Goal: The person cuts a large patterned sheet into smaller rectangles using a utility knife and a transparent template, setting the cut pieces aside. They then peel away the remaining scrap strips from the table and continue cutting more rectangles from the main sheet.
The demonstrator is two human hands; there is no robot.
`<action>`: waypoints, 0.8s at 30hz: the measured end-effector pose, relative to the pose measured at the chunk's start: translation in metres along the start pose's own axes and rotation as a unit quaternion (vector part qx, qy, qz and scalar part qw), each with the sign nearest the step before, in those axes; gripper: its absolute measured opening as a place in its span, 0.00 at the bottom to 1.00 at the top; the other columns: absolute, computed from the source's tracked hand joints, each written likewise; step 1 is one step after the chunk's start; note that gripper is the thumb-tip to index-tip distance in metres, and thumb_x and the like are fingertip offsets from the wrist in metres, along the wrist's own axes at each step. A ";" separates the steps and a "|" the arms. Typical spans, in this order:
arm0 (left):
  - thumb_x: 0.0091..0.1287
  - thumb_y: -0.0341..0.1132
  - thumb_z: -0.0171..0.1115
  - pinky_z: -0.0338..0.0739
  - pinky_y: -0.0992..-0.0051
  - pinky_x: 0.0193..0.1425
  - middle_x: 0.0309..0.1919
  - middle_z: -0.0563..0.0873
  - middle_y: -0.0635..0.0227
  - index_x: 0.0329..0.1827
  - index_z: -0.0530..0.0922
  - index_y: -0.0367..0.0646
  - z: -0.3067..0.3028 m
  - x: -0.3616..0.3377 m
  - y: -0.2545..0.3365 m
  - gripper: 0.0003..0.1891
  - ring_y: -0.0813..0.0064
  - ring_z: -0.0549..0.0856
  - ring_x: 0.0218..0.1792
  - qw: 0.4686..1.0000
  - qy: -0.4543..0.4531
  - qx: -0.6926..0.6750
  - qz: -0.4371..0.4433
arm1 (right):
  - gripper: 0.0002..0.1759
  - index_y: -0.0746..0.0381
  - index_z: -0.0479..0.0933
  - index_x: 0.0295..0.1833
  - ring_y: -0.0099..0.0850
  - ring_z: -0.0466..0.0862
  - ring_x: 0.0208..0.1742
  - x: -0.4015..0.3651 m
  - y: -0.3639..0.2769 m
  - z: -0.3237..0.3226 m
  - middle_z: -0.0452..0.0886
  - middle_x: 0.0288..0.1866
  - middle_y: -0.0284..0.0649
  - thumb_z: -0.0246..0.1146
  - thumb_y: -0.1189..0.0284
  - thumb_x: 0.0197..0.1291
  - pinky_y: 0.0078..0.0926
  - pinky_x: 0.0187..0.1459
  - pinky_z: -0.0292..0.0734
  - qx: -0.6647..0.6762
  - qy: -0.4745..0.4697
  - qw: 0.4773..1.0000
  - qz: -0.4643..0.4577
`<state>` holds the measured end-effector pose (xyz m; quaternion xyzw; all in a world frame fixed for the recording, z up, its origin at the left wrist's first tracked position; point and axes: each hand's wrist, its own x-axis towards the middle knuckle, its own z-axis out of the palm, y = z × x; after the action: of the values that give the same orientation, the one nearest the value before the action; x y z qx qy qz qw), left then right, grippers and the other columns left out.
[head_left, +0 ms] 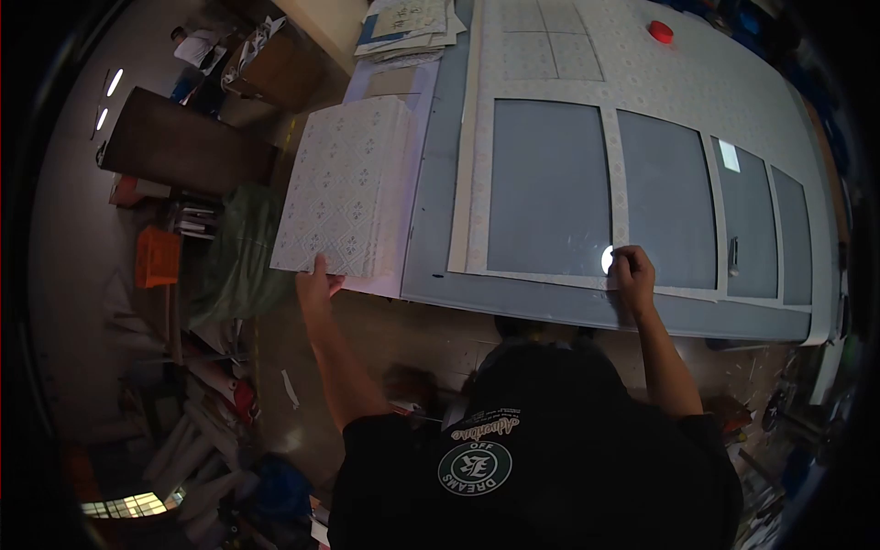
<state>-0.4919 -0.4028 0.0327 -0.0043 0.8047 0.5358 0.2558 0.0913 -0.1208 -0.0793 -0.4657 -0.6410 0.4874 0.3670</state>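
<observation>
Here, left thumb [320, 263] atop patterned sheets [344, 183]

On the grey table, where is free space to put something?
Bare grey table shows between the patterned stack and cut sheet, also inside its leftmost opening. Crowded: paper pile beyond the stack; right hand near second opening.

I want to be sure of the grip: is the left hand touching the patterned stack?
Touching: the head view shows the left hand with its thumb over the patterned stack's near edge.
</observation>
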 end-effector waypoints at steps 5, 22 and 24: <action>0.68 0.49 0.73 0.87 0.62 0.35 0.47 0.84 0.39 0.70 0.66 0.19 0.027 -0.076 0.026 0.42 0.57 0.89 0.33 0.947 0.158 0.262 0.095 | 0.06 0.65 0.79 0.50 0.27 0.82 0.41 -0.007 -0.027 0.002 0.82 0.41 0.39 0.59 0.78 0.71 0.28 0.45 0.80 -0.041 0.000 0.999 -0.010; 0.74 0.43 0.66 0.76 0.69 0.41 0.25 0.72 0.70 0.74 0.69 0.33 0.221 -0.204 0.030 0.32 0.73 0.75 0.30 0.887 -0.018 0.317 0.336 | 0.27 0.69 0.74 0.58 0.51 0.84 0.56 0.027 0.015 -0.270 0.80 0.55 0.55 0.71 0.60 0.62 0.43 0.58 0.81 -0.329 0.362 0.865 0.112; 0.74 0.41 0.66 0.75 0.71 0.41 0.25 0.72 0.71 0.73 0.70 0.34 0.258 -0.224 0.028 0.30 0.74 0.74 0.30 0.879 -0.064 0.323 0.346 | 0.30 0.68 0.74 0.57 0.52 0.84 0.56 0.040 0.009 -0.281 0.81 0.53 0.57 0.72 0.55 0.62 0.46 0.56 0.81 -0.328 0.209 0.892 0.228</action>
<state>-0.1998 -0.2278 0.0740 0.3912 0.8651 0.3000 0.0925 0.3418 -0.0023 -0.0156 -0.7842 -0.5493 0.2108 0.1972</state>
